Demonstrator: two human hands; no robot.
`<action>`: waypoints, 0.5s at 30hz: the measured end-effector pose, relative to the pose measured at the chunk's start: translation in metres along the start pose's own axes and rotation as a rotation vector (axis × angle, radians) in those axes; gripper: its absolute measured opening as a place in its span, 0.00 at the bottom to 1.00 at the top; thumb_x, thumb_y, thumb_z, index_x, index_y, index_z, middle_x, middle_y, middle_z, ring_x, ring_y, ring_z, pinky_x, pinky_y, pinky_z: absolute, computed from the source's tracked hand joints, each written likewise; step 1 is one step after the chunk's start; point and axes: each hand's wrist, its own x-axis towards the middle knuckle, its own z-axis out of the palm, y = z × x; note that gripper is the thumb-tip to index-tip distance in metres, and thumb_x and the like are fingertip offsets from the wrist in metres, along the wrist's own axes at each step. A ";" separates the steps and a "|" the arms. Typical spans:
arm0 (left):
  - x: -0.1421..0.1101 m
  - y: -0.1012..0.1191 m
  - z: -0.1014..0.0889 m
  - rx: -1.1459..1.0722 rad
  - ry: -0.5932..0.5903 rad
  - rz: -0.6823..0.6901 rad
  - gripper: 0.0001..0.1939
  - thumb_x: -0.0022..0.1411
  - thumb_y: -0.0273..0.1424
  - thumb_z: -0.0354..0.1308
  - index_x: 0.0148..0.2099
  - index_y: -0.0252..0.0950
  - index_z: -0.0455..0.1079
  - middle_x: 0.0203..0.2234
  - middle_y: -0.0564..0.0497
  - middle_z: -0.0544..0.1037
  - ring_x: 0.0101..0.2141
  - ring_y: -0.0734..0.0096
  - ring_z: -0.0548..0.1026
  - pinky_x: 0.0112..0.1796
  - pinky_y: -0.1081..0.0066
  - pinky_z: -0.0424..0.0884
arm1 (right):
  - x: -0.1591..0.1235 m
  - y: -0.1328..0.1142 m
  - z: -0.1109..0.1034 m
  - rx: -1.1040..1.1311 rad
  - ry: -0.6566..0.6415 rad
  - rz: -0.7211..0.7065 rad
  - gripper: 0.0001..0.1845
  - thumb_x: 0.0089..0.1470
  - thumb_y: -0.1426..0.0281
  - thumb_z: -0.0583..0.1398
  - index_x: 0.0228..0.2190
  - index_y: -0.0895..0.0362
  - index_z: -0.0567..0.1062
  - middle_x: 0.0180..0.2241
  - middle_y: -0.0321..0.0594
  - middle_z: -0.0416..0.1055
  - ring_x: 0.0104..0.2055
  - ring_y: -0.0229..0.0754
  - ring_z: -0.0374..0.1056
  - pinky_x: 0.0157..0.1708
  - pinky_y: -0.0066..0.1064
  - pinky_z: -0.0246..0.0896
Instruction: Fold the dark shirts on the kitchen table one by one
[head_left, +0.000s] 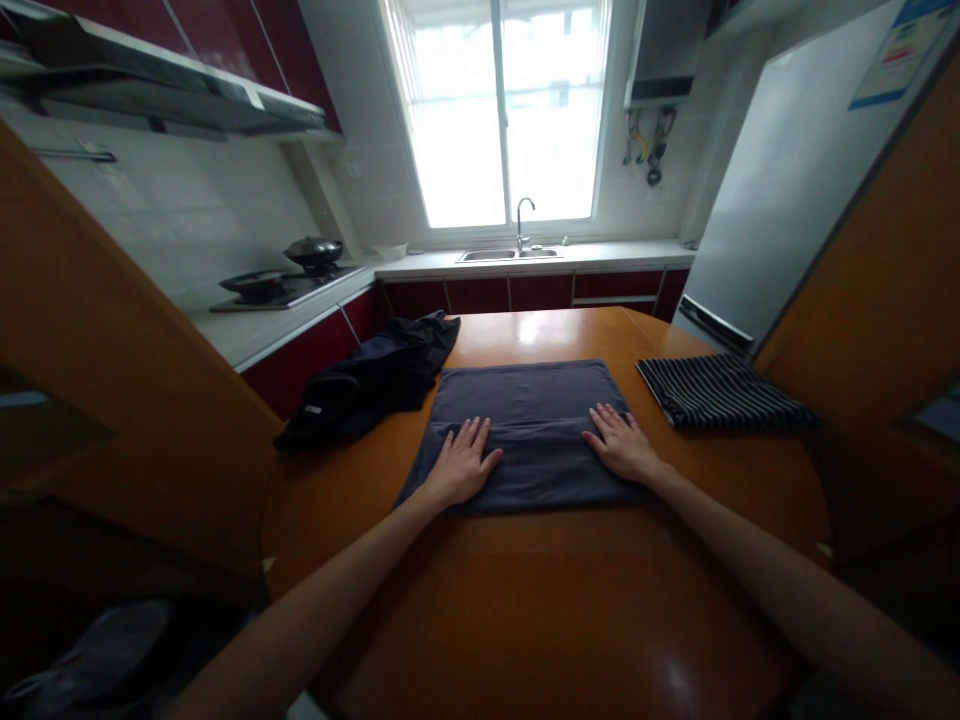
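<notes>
A dark grey-blue piece of cloth (532,385) lies spread in a rough rectangle on the wooden table (555,590). A fold line runs across its middle, and the near half looks doubled over. My left hand (461,465) rests flat on the cloth's left part with fingers stretched out. On the right part, near its edge, my right hand (621,445) lies palm down with its fingers spread. Neither hand grips anything. Whether the cloth is a garment or a plain cover I cannot tell.
A crumpled black garment (367,375) lies at the table's left edge. To the right sits a folded black-and-white striped cloth (724,392). Beyond the table are a counter with a sink (510,255), a stove with pans (315,252), and a fridge (795,170).
</notes>
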 end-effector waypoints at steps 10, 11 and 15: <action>-0.026 -0.055 -0.024 0.013 0.061 -0.373 0.31 0.73 0.40 0.38 0.70 0.27 0.53 0.69 0.34 0.52 0.68 0.46 0.50 0.63 0.41 0.47 | -0.009 0.013 -0.012 -0.046 0.303 0.097 0.34 0.67 0.60 0.41 0.65 0.68 0.58 0.68 0.56 0.50 0.72 0.54 0.42 0.68 0.53 0.34; -0.027 -0.049 -0.027 0.026 0.112 -0.340 0.30 0.73 0.38 0.38 0.69 0.27 0.55 0.68 0.33 0.55 0.68 0.47 0.51 0.63 0.42 0.47 | -0.012 0.007 -0.014 -0.035 0.337 0.075 0.34 0.67 0.60 0.41 0.65 0.68 0.59 0.68 0.56 0.51 0.71 0.54 0.42 0.68 0.53 0.35; -0.037 -0.006 -0.028 -0.012 0.124 0.058 0.29 0.74 0.38 0.37 0.70 0.31 0.54 0.69 0.40 0.55 0.68 0.59 0.51 0.65 0.55 0.48 | -0.023 -0.027 -0.009 0.067 0.325 -0.138 0.31 0.67 0.62 0.42 0.66 0.61 0.59 0.69 0.49 0.52 0.72 0.50 0.43 0.68 0.50 0.39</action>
